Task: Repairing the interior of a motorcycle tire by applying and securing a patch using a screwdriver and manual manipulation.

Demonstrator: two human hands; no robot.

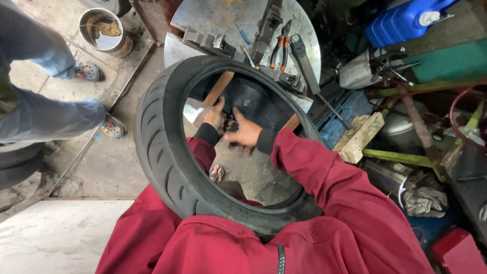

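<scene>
Black tyre (pixel 167 152) stands upright against the person's lap, far rim leaning by the round metal bench (pixel 213 20). Both hands work inside: left hand (pixel 215 115) pressed to the inner wall, right hand (pixel 244 134) fingers spread, holding nothing visible. Risks, as judged: tyre could roll sideways; pliers (pixel 280 50) could get knocked off the bench.

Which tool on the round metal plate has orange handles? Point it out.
The pliers, lying just beyond the tire. Their handles are orange; the screwdriver beside them has a blue handle, and the strap on their other side is dark.
</scene>
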